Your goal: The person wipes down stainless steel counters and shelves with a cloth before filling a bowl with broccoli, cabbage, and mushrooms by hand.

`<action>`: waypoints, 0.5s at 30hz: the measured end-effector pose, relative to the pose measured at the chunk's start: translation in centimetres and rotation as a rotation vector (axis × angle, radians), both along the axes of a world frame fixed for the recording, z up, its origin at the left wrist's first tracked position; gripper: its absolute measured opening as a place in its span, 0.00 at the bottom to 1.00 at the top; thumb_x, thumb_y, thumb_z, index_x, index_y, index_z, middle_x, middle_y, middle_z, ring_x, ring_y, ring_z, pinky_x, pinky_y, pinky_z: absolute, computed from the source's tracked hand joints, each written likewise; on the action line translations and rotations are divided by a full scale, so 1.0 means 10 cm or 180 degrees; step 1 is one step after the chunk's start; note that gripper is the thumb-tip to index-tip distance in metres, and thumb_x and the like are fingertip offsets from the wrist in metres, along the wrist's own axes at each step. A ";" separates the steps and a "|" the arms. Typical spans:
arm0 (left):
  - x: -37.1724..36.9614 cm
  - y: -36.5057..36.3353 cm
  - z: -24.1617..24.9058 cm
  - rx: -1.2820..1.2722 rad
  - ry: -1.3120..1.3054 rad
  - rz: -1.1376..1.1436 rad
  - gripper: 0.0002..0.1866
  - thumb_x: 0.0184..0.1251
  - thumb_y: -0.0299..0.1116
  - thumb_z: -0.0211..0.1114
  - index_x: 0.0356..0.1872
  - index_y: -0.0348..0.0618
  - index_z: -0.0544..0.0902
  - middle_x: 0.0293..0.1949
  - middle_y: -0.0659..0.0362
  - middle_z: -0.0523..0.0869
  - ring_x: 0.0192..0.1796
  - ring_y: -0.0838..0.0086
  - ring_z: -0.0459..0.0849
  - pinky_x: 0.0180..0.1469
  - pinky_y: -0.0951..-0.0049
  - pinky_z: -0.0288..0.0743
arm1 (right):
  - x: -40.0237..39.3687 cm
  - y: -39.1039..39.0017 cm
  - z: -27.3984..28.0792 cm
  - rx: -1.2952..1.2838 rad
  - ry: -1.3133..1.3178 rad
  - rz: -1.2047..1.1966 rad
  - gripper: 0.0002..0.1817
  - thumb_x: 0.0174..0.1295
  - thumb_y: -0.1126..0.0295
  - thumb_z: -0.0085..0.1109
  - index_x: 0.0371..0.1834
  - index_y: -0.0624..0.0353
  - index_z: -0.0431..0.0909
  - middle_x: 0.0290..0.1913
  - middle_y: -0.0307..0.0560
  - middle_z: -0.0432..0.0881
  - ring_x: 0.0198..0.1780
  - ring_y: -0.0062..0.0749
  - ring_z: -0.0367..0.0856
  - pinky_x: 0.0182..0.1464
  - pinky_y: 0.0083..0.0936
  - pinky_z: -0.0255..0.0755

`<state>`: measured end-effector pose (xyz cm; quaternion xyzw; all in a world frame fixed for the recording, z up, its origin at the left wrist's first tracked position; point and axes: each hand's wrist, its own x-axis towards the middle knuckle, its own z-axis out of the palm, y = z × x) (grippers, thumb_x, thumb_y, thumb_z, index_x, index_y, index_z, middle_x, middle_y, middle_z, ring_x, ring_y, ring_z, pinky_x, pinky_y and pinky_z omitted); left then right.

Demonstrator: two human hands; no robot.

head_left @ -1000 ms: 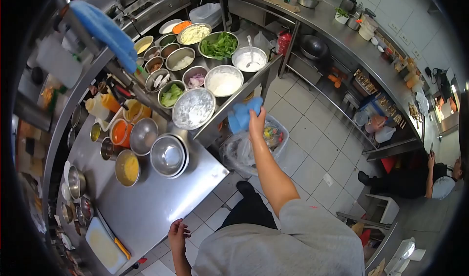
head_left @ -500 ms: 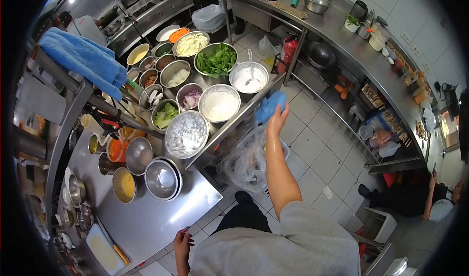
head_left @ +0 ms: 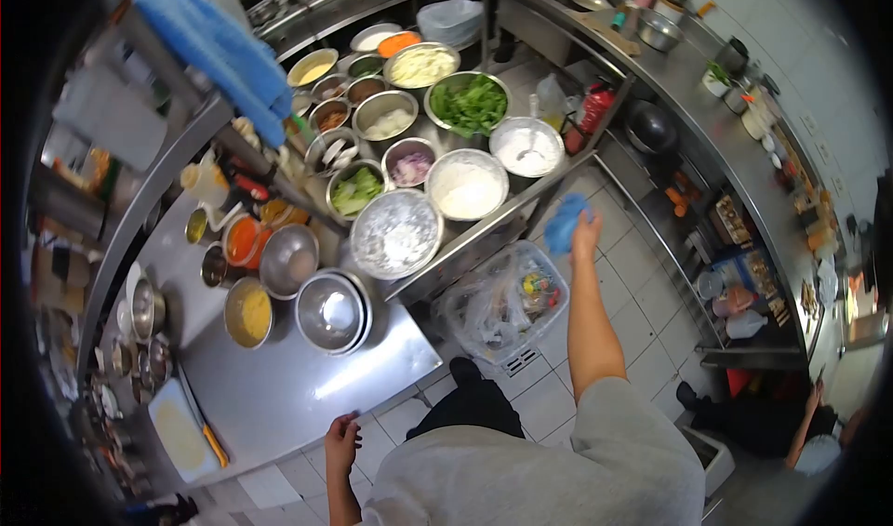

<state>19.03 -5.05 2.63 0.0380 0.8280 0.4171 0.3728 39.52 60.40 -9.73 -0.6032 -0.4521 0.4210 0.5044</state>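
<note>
My right hand (head_left: 586,236) is closed around a bunched blue cloth (head_left: 564,224). It is held out above the tiled floor, to the right of a clear plastic bin (head_left: 445,319) lined with a bag and holding waste. Low beside the steel table's (head_left: 279,414) front edge hangs my left hand (head_left: 342,440), empty, with its fingers loosely bent and apart. Nearest the bin, on the counter, are a flour-dusted steel bowl (head_left: 396,234), a bowl of white flour (head_left: 467,184) and another white-powder bowl (head_left: 526,146).
Leafy greens (head_left: 468,105) and other ingredients fill several bowls on the counter. Stacked steel bowls (head_left: 330,312), a cutting board (head_left: 183,433) and a yellow-handled knife (head_left: 214,447) lie on the table. A fire extinguisher (head_left: 593,112) stands under the right counter. Another person (head_left: 749,424) is at far right.
The view has shifted, so the counter appears farther right. My right hand, still gripping the blue cloth, now appears to the right of the bin, whose contents show more fully.
</note>
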 end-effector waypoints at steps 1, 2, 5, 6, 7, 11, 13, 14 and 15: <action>0.01 -0.06 -0.03 -0.0035 -0.0019 0.0095 0.15 0.70 0.33 0.59 0.55 0.39 0.80 0.38 0.58 0.84 0.32 0.77 0.81 0.31 0.77 0.76 | -0.11 -0.08 0.38 0.0205 0.0464 0.0037 0.26 0.72 0.68 0.47 0.71 0.64 0.59 0.67 0.59 0.69 0.65 0.44 0.71 0.64 0.36 0.67; 0.02 -0.12 -0.07 -0.0084 -0.0025 0.0041 0.15 0.70 0.33 0.59 0.55 0.40 0.80 0.37 0.59 0.84 0.32 0.77 0.81 0.31 0.76 0.76 | -0.25 -0.18 0.82 0.0388 0.0928 0.0077 0.28 0.73 0.68 0.46 0.74 0.64 0.55 0.70 0.58 0.65 0.68 0.42 0.68 0.66 0.36 0.64; 0.13 -0.30 -0.18 -0.0102 -0.0066 0.0063 0.15 0.70 0.33 0.58 0.55 0.42 0.79 0.36 0.60 0.84 0.33 0.77 0.81 0.32 0.75 0.77 | -0.75 -0.19 0.68 0.0587 0.0928 0.0117 0.31 0.70 0.68 0.50 0.73 0.65 0.54 0.71 0.61 0.63 0.70 0.44 0.65 0.69 0.34 0.60; 0.16 -0.37 -0.17 -0.0062 -0.0081 0.0105 0.15 0.70 0.33 0.58 0.55 0.42 0.79 0.36 0.60 0.84 0.33 0.77 0.81 0.32 0.75 0.77 | -0.84 -0.23 0.43 0.0672 -0.0252 0.0116 0.33 0.67 0.69 0.53 0.73 0.65 0.55 0.71 0.62 0.63 0.70 0.45 0.65 0.69 0.34 0.60; 0.21 -0.45 -0.16 -0.0018 -0.0099 0.0122 0.15 0.70 0.33 0.58 0.55 0.42 0.79 0.35 0.61 0.83 0.33 0.77 0.81 0.32 0.75 0.77 | -0.84 -0.28 0.20 0.0789 -0.1439 0.0104 0.35 0.64 0.70 0.55 0.73 0.66 0.55 0.71 0.63 0.63 0.70 0.46 0.65 0.69 0.34 0.60; 0.45 -1.00 -0.36 0.0044 -0.0314 0.0558 0.16 0.70 0.34 0.60 0.56 0.44 0.79 0.35 0.62 0.82 0.33 0.78 0.80 0.32 0.76 0.77 | -0.36 -1.26 0.39 -0.0108 -0.1720 0.2851 0.27 0.58 0.72 0.57 0.63 0.63 0.70 0.61 0.59 0.76 0.61 0.45 0.75 0.62 0.35 0.68; 0.66 -1.50 -0.63 0.0149 -0.0325 0.0791 0.16 0.69 0.34 0.61 0.56 0.45 0.79 0.35 0.62 0.82 0.32 0.79 0.80 0.30 0.77 0.76 | -0.35 -2.06 0.57 0.0295 -0.1298 0.2721 0.26 0.57 0.71 0.59 0.62 0.62 0.72 0.58 0.58 0.78 0.57 0.46 0.78 0.59 0.35 0.71; 0.76 -1.72 -0.72 0.0068 -0.0389 0.0931 0.16 0.69 0.34 0.61 0.56 0.45 0.79 0.35 0.62 0.82 0.31 0.79 0.80 0.29 0.77 0.76 | -0.41 -2.47 0.79 0.0494 -0.1137 0.2634 0.27 0.56 0.71 0.61 0.62 0.62 0.72 0.56 0.58 0.78 0.55 0.47 0.80 0.57 0.35 0.73; 0.86 -1.97 -0.82 -0.0011 -0.0444 0.1067 0.16 0.69 0.34 0.61 0.55 0.45 0.79 0.34 0.62 0.83 0.31 0.79 0.80 0.28 0.77 0.76 | -0.49 -2.79 0.93 0.0545 -0.1123 0.2719 0.27 0.56 0.71 0.61 0.62 0.62 0.72 0.56 0.58 0.78 0.55 0.47 0.80 0.57 0.35 0.73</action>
